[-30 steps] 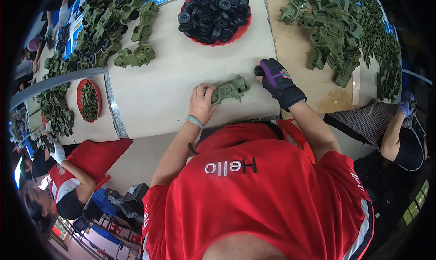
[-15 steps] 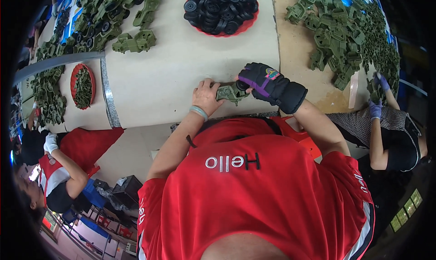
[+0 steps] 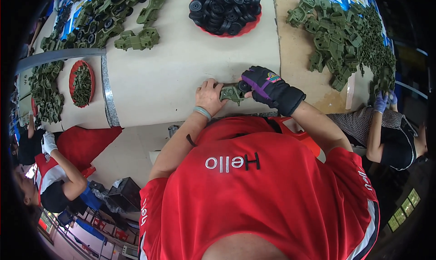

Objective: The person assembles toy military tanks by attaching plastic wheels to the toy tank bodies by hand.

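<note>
A green toy car body (image 3: 232, 93) lies at the table's near edge between my two hands. My bare left hand (image 3: 210, 96) is closed on its left end. At the other end, my right hand (image 3: 267, 87), in a black and purple fingerless glove, holds a black toy wheel (image 3: 244, 86) against the body's upper right side. The glove hides part of the right fingers. Whether the wheel is fixed to the body I cannot tell.
Beyond my hands stands a red tray (image 3: 259, 23) heaped with black wheels. Green car bodies (image 3: 334, 37) are piled at right, others (image 3: 138, 39) at upper left. A red basket (image 3: 94, 85) holds small green parts. Co-workers sit on both sides; a grey rail (image 3: 59, 57) crosses the left.
The wheel at the right end now shows more of its flat face, and my right hand has tilted slightly. The co-worker's gloved hands at right have moved closer together.
</note>
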`<state>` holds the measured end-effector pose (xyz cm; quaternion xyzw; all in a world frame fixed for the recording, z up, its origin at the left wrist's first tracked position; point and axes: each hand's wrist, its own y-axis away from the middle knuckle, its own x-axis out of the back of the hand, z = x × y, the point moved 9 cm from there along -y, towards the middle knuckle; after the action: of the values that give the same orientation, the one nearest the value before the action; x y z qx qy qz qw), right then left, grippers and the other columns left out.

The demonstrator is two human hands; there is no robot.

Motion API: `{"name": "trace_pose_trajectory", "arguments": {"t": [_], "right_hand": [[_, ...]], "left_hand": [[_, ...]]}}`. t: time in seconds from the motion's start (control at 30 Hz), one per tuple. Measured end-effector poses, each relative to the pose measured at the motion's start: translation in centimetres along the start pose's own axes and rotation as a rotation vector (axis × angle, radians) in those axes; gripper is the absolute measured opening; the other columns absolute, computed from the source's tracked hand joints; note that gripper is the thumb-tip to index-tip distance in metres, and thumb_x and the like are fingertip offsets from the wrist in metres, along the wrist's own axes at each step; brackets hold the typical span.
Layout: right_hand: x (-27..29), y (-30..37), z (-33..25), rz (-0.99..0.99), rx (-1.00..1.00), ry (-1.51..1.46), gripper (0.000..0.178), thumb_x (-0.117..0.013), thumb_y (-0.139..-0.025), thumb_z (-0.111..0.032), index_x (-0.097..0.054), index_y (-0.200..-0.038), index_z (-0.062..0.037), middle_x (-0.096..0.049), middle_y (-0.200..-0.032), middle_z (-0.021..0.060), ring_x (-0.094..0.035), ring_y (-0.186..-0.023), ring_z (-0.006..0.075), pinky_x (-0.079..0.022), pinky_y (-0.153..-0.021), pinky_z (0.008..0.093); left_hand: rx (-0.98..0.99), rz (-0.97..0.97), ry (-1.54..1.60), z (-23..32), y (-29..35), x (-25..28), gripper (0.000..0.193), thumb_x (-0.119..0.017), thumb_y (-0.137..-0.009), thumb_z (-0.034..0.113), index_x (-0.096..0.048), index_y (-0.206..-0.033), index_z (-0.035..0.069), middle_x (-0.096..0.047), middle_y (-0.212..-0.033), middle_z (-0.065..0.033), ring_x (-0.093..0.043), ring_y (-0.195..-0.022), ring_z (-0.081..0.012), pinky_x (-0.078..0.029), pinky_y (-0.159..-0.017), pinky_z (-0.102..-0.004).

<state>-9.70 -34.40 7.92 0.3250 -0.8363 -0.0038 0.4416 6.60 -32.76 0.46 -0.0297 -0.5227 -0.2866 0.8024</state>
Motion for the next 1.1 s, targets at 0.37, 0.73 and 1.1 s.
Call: {"name": "trace_pose_trajectory", "arguments": {"t": [0.37, 0.73, 1.1], "right_hand": [[-1.7, -4.0, 1.2, 0.388, -0.207, -0.030, 0.030, -0.067, -0.079, -0.016, -0.066, -0.107, -0.0038, -0.069, -0.101, 0.0231, -0.066, -0.099, 0.0445, -0.053, -0.085, 0.0520], [-3.5, -6.6, 0.7, 0.109, -0.069, 0.153, 0.026, -0.073, -0.079, -0.021, -0.067, -0.100, -0.0060, -0.070, -0.097, 0.0210, -0.068, -0.096, 0.0426, -0.055, -0.084, 0.0521], [-0.8, -7.3, -0.8, 0.195, 0.120, 0.014, 0.028, -0.068, -0.081, -0.016, -0.064, -0.105, -0.0030, -0.067, -0.099, 0.0227, -0.064, -0.097, 0.0459, -0.052, -0.085, 0.0514]], "left_hand": [[-0.080, 0.105, 0.025, -0.3, 0.1, 0.2, 0.055, -0.090, -0.068, 0.036, -0.072, -0.117, 0.017, -0.060, -0.116, -0.0061, -0.062, -0.109, -0.0288, -0.054, -0.085, -0.0483], [-0.084, 0.086, 0.032, -0.2, 0.1, 0.2, 0.057, -0.088, -0.069, 0.040, -0.073, -0.118, 0.015, -0.060, -0.114, -0.0065, -0.061, -0.110, -0.0274, -0.053, -0.087, -0.0458], [-0.017, 0.005, 0.068, -0.9, -1.1, -0.7, 0.061, -0.088, -0.071, 0.045, -0.072, -0.119, 0.012, -0.060, -0.122, -0.0083, -0.062, -0.110, -0.0298, -0.055, -0.086, -0.0470]]}}
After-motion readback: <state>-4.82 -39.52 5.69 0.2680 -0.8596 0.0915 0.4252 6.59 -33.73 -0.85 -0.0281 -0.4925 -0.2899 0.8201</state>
